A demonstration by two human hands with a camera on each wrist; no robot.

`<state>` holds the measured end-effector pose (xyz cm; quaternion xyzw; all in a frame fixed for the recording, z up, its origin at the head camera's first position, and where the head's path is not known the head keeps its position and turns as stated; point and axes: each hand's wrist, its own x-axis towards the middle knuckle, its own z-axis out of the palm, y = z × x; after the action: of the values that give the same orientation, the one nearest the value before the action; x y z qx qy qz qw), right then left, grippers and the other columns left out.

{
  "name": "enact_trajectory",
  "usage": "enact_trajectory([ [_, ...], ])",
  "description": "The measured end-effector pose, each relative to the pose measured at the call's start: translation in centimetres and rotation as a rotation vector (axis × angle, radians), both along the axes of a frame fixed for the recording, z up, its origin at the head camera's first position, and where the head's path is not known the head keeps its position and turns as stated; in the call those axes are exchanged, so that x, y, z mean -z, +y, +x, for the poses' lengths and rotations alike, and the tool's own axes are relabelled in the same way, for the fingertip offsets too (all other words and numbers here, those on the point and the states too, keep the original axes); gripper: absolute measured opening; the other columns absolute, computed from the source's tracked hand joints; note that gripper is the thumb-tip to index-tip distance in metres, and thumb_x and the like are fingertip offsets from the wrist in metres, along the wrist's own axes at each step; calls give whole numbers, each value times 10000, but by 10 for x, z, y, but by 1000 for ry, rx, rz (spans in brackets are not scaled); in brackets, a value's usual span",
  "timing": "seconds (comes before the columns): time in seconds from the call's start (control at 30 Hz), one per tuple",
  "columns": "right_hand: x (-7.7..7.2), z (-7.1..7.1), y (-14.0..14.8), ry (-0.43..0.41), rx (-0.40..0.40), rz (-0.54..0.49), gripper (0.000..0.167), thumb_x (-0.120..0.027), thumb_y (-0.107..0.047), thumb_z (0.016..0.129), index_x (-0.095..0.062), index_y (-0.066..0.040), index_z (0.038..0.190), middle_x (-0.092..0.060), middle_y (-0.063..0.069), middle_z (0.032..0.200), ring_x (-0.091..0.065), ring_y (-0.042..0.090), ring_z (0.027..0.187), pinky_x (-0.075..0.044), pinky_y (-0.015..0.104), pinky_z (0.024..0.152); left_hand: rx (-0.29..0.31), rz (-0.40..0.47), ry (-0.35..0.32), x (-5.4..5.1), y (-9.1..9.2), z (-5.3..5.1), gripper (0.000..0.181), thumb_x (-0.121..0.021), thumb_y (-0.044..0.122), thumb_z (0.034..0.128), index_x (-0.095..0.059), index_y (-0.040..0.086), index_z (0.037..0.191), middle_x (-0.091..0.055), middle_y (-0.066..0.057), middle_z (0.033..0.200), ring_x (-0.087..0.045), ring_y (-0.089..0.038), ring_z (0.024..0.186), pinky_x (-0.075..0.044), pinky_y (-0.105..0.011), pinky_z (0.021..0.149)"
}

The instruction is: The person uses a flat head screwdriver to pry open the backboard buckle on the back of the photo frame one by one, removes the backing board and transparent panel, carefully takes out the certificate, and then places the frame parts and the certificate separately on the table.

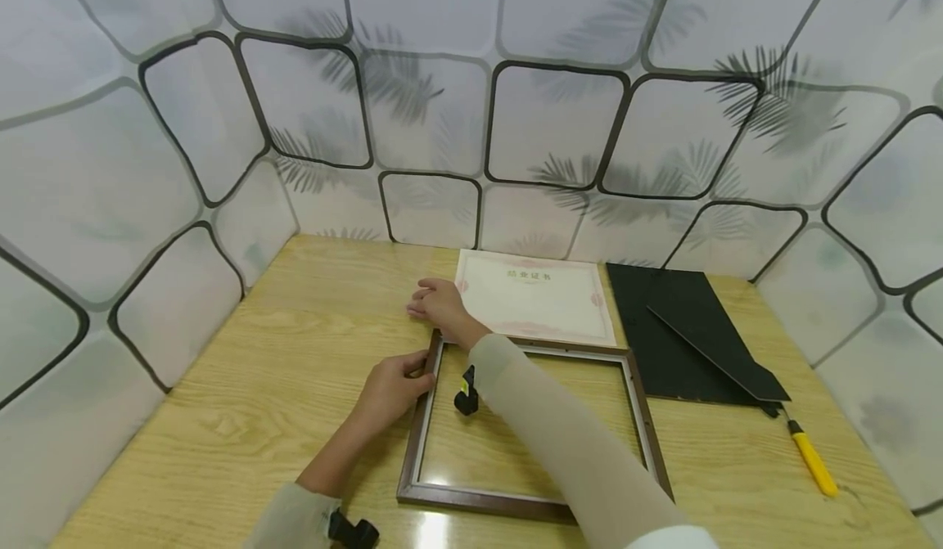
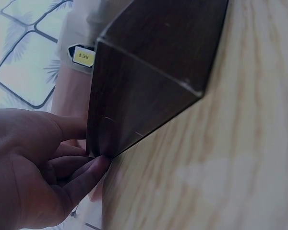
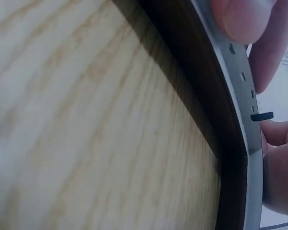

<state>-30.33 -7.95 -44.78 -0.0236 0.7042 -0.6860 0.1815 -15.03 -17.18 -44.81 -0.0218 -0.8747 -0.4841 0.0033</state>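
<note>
A brown, empty picture frame point(image 1: 479, 498) lies on the table, its inner edge silver-grey. At its left bar is my left hand point(image 1: 392, 389), thumb and index finger gripping the side. The left wrist view shows that hand point(image 2: 33, 167) with fingertips against the dark outer edge of the frame point(image 2: 144, 91). My right hand point(image 1: 442, 310) hovers around the far left corner, fingers loosely spread toward the left. In the right wrist view, its thumb point(image 3: 242, 19) is by the silver rim, near small slots and a dark tab point(image 3: 262, 116).
A certificate sheet point(image 1: 534, 299) lies beyond the frame. To the right are a black backing board point(image 1: 633, 312) and a dark support flap point(image 1: 725, 357) angled across it. A yellow-handled screwdriver point(image 1: 814, 457) lies near the right edge. Patterned curtains point(image 1: 435, 123) surround the table.
</note>
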Motion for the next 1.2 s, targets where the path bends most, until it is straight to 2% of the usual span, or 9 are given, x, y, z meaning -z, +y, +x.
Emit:
enact_trajectory([
  [0.13,4,0,-1,93,16,104,581,-642,56,927,-476,2,1481,-656,201,1273,-702,285,1080,-596,311,861,1,1,-4,0,0,0,462,-697,145,921,-627,13,1358,-670,-175,1288,-624,-313,1228,-535,-464,984],
  [0.27,4,5,0,250,-11,320,546,-695,-39,925,-524,8,1441,-678,162,1244,-685,270,1078,-584,344,884,-2,10,-14,-1,0,1,462,-696,151,930,-620,18,1366,-674,-168,1283,-643,-304,1201,-551,-449,958],
  [0.37,-1,8,1,331,-17,457,501,-691,-93,942,-554,8,1414,-683,150,1253,-676,270,1108,-572,371,919,5,13,-21,-1,1,0,459,-690,151,936,-617,18,1369,-671,-166,1291,-640,-307,1206,-549,-451,964],
  [0.47,-6,9,3,394,-6,577,432,-676,-143,964,-601,0,1365,-694,135,1238,-672,272,1114,-565,387,928,18,14,-15,-2,2,-2,456,-685,146,937,-616,14,1368,-667,-167,1298,-627,-309,1225,-542,-456,976],
  [0.6,-11,10,8,428,-14,672,347,-617,-203,1009,-654,-20,1301,-697,119,1247,-670,278,1103,-564,403,914,32,27,-10,-2,2,-4,451,-680,129,935,-618,9,1365,-664,-173,1301,-615,-301,1240,-543,-450,975],
  [0.8,-25,19,33,504,-96,744,351,-510,-221,1045,-656,-49,1314,-677,111,1300,-667,275,1121,-558,429,915,33,29,-30,0,-2,-4,468,-686,144,939,-605,-6,1375,-654,-196,1317,-642,-318,1202,-562,-447,941],
  [0.97,-52,31,75,532,-154,696,372,-495,-248,1050,-634,-84,1353,-634,104,1348,-634,294,1167,-544,467,920,16,34,-39,-1,-5,-3,480,-678,159,947,-590,5,1393,-661,-200,1310,-668,-346,1154,-571,-454,925],
  [1.07,-66,40,107,536,-148,664,363,-507,-282,1053,-639,-119,1350,-610,84,1372,-631,293,1156,-549,464,898,-7,16,-42,-3,-7,-3,465,-644,179,968,-588,2,1394,-675,-200,1288,-670,-340,1154,-572,-442,922],
  [1.2,-79,53,159,550,-96,671,373,-512,-316,1057,-625,-141,1366,-562,79,1429,-623,305,1155,-548,464,870,-60,-54,-21,-10,-9,-5,413,-572,231,1003,-631,28,1358,-717,-165,1204,-701,-284,1048,-587,-366,797],
])
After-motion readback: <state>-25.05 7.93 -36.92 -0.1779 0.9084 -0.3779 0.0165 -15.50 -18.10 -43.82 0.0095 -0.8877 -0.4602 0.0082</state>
